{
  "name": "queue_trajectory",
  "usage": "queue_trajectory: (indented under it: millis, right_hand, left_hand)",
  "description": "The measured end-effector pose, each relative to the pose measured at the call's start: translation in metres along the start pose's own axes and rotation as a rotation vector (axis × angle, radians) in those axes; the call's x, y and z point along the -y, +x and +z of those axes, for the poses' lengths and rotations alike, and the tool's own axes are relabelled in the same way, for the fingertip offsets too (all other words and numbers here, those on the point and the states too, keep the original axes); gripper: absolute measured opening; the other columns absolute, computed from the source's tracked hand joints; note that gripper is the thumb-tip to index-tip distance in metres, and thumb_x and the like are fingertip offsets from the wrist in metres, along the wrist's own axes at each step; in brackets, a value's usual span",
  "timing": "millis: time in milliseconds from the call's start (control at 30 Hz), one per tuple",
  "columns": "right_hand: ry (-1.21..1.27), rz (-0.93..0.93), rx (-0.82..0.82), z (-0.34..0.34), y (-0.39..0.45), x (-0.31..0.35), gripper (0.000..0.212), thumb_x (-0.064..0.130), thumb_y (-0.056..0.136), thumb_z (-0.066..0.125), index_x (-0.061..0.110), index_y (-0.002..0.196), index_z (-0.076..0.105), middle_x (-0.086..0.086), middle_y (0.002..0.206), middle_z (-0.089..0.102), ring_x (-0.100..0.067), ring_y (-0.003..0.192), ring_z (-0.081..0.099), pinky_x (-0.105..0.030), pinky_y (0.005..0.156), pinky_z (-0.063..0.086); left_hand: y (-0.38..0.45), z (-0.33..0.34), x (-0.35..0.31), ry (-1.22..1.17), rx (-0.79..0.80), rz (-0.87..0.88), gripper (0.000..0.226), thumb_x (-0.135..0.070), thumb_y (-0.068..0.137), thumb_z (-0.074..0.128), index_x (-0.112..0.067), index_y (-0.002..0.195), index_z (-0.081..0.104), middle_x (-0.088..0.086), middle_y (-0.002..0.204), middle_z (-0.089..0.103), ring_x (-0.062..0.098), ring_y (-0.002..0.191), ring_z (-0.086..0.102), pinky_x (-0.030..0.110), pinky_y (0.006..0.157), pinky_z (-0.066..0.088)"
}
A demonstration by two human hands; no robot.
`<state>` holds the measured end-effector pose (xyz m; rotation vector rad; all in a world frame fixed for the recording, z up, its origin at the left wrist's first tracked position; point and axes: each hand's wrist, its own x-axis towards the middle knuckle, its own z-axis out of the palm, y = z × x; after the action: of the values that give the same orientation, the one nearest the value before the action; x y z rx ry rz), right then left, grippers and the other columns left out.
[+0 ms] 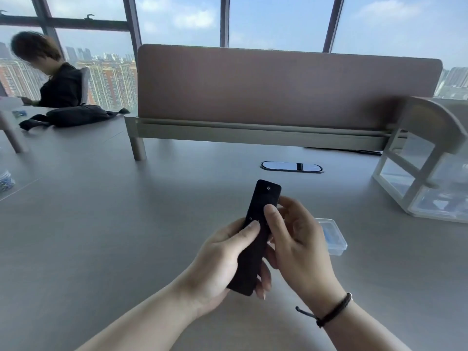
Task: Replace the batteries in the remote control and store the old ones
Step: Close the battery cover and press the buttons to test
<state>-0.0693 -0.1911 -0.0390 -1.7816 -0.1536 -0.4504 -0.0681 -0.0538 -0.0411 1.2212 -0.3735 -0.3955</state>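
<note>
A slim black remote control [263,198] is held upright-tilted above the grey table [126,224], button side facing me. My left hand [217,264] wraps its lower half, thumb across the front. My right hand [298,239] grips its right side, thumb pressed on the front near the middle. Just behind my right hand lies a small clear plastic box [334,236] with something blue inside; part of it is hidden by the hand. No loose batteries are visible.
A brown desk divider [278,92] stands across the back. An oval cable port [291,167] sits in the table ahead. A clear drawer organiser [425,178] stands at right. A person sits far left beside a black bag [73,117].
</note>
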Motion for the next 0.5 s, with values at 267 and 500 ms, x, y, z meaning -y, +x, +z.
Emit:
queue_trajectory:
  millis: [267,500]
  right_hand:
    - [0.219,0.187,0.134,-0.004,0.001,0.006,0.030,0.025,0.102,0.050,0.003,0.089,0.065,-0.015,0.059,0.054,-0.018,0.035,0.042,-0.027,0.040,0.034]
    - [0.230,0.232,0.183,-0.004,-0.001,0.010,0.040,0.027,0.104,0.043,-0.010,0.089,0.046,-0.003,0.042,0.043,-0.023,0.022,0.042,-0.020,0.031,0.029]
  left_hand:
    - [-0.002,0.010,0.011,0.038,-0.064,0.087,0.027,-0.025,0.095,0.046,-0.001,0.093,0.057,0.018,0.072,0.059,0.030,0.048,0.054,0.035,0.046,0.049]
    - [-0.004,0.016,0.015,0.042,-0.072,0.143,0.028,-0.023,0.096,0.043,0.004,0.095,0.049,0.017,0.064,0.055,0.028,0.043,0.050,0.031,0.043,0.045]
